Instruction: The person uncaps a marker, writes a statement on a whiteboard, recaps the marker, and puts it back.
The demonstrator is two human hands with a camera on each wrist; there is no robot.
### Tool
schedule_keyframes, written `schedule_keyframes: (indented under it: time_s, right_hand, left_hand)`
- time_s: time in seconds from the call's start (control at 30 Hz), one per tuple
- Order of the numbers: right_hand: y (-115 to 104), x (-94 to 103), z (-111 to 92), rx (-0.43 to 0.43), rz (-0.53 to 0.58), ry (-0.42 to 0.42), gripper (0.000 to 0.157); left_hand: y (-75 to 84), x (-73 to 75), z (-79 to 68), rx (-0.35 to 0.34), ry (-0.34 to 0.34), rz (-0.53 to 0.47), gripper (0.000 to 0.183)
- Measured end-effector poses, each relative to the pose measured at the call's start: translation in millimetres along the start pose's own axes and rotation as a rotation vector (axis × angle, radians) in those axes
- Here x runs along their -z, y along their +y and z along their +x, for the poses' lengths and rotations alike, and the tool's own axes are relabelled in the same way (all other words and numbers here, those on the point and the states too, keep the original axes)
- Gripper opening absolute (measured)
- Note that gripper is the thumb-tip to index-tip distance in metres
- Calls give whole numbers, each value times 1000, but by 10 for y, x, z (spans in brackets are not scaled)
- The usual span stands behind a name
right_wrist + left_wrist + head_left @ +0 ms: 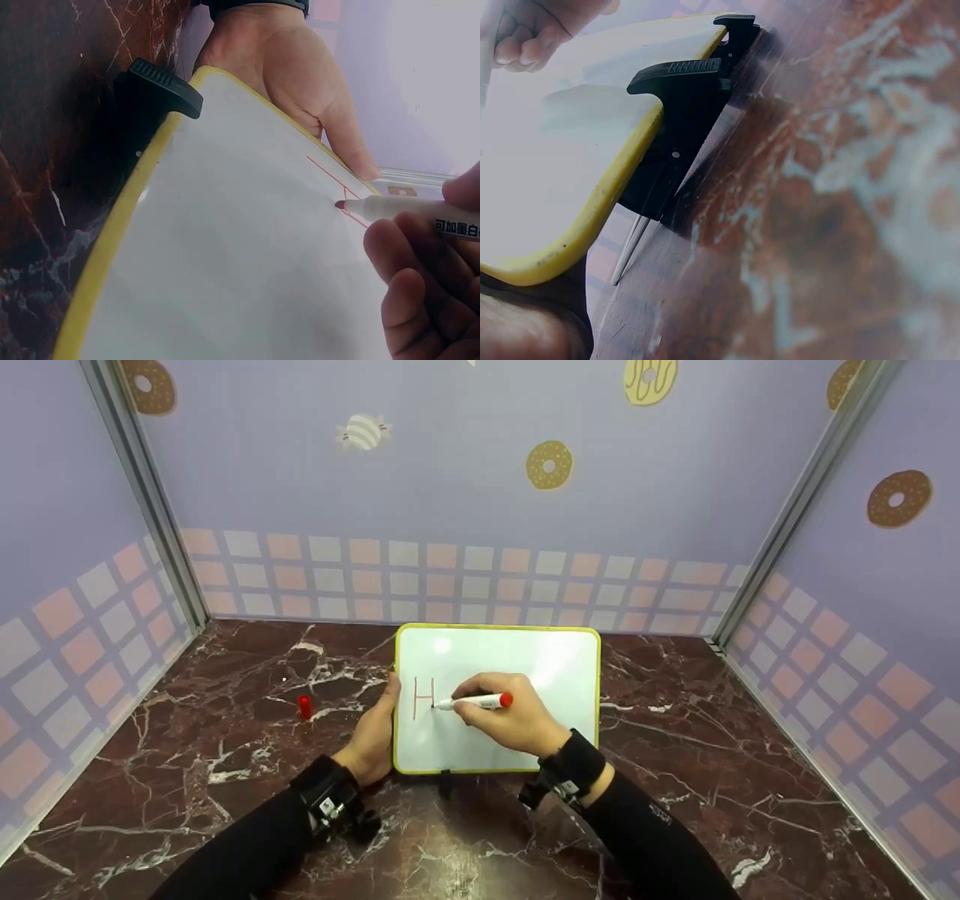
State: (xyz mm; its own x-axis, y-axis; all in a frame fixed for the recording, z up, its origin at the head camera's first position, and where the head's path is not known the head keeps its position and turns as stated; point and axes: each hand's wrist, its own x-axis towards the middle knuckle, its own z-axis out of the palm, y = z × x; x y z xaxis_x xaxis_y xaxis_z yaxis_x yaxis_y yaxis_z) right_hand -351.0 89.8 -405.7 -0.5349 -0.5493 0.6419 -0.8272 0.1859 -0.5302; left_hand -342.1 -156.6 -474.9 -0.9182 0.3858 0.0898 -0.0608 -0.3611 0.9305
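We start with the white-barrelled marker with a red end: it's in front of the board, pinched between thumb and fingers of the right hand, nib at the lower end of the right stroke of a thin red letter H. That stroke ends higher than the left one, so lifting off here would leave the H lopsided; overshooting would do the same the other way.

Next out, the white rectangular dry-erase board with a yellow rim. The left hand grips its left edge, thumb along the rim, other fingers hidden behind. If that grip slackens or the nib presses hard, we'd expect the board to rock and the line to wobble. Black plastic hooked clips catch the bottom edge; we can't tell from the blurry left wrist view how firmly the thin grey leg behind is planted.

Smearing is another risk, if the right hand drags left across the ink.

Farther out, the small red cylindrical cap lies on the dark red marbled tabletop, left of the left hand; a stray sleeve could knock it rolling.
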Motion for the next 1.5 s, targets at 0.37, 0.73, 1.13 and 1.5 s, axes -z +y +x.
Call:
schedule_keyframes:
  time_s: [0.37,0.73,1.13,1.5]
  right_hand:
    - [-19,-1,-10,-26,28,-62,8]
    - [-31,0,-22,-71,62,-92,9]
    - [-40,1,-22,-81,74,-107,9]
    - [-28,12,-19,-21,98,-103,9]
  left_hand:
    - [1,-8,2,-6,4,-12,85]
    - [-2,-8,8,-10,14,-6,85]
    - [-4,-9,7,6,24,-9,86]
    - [-3,-4,1,-8,1,-3,85]
